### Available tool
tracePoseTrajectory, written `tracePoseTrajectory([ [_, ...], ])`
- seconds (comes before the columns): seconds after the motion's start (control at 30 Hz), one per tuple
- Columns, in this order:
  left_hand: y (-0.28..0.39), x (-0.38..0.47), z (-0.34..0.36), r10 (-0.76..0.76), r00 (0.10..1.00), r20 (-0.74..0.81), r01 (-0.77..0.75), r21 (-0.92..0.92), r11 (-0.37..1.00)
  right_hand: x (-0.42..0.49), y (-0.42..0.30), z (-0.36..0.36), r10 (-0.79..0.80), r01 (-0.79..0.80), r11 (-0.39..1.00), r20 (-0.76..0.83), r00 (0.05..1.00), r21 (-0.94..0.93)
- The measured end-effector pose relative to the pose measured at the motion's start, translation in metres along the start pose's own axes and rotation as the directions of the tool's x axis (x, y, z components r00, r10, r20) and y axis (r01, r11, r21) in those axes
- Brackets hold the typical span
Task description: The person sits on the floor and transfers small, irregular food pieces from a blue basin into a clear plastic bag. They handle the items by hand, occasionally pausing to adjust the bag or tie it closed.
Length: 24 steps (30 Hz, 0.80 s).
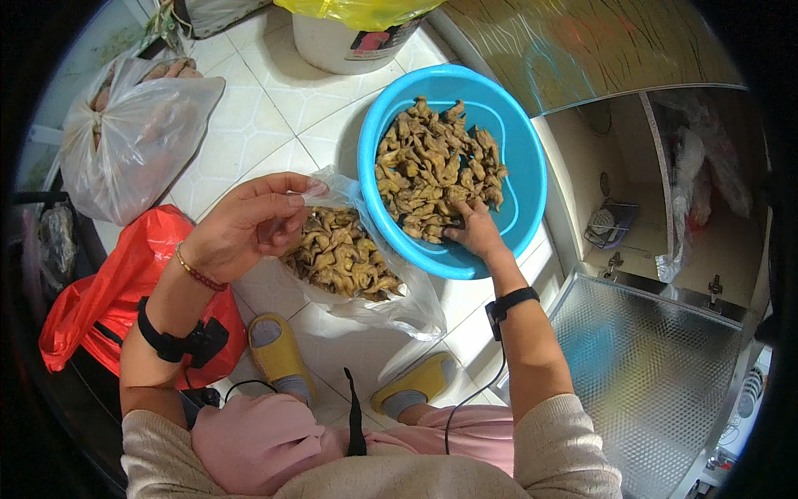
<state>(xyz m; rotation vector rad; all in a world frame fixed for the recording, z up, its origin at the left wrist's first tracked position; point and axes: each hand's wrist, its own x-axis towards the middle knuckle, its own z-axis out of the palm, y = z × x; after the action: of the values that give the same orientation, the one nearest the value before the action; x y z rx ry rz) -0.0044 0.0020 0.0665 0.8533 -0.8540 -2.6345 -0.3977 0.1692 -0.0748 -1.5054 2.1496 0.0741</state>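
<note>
My left hand [255, 224] pinches the rim of a clear plastic bag [430, 312] between thumb and fingers. The bag stands open on the floor with many brown horned pods [343, 252], which look like water caltrops, inside. Beside it, partly over its right edge, is a blue plastic basin [527, 187] with a heap of the same pods [436, 156]. My right hand [480, 231] reaches into the basin's near side, fingertips against the heap. Whether it grips any pods cannot be made out.
A tied translucent bag [137, 143] of tubers and a red plastic bag [149, 249] lie on the left. A white bucket [318, 47] with a yellow bag stands beyond. At right, an open cabinet [623, 143] has its textured door [642, 380] swung low. My yellow slippers [274, 349] are below.
</note>
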Motion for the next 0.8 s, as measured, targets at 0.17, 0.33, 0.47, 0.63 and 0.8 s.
tracePoseTrajectory([
  [0.17, 0.0, 0.002, 0.0, -0.018, 1.0, 0.025, 0.018, -0.007, 1.0, 0.003, -0.017, 0.009, 0.123, -0.116, 0.982, 0.039, 0.992, -0.152],
  [0.33, -0.003, 0.002, 0.002, -0.001, 1.0, 0.007, 0.001, -0.011, 1.0, 0.009, -0.026, 0.01, 0.207, -0.202, 0.969, 0.023, 0.978, -0.143],
  [0.47, -0.002, 0.0, 0.0, -0.008, 1.0, 0.006, 0.008, -0.004, 1.0, 0.007, -0.018, 0.012, 0.146, -0.146, 0.989, -0.023, 0.989, -0.006],
  [0.63, -0.002, -0.001, 0.0, -0.004, 1.0, -0.012, 0.004, -0.003, 1.0, 0.001, -0.008, -0.01, 0.18, -0.161, 0.846, 0.013, 0.984, 0.509],
  [0.8, 0.002, 0.0, 0.0, -0.019, 0.999, -0.025, 0.019, -0.015, 1.0, -0.027, -0.024, -0.065, -0.058, -0.302, -0.346, 0.301, 0.952, 0.888],
])
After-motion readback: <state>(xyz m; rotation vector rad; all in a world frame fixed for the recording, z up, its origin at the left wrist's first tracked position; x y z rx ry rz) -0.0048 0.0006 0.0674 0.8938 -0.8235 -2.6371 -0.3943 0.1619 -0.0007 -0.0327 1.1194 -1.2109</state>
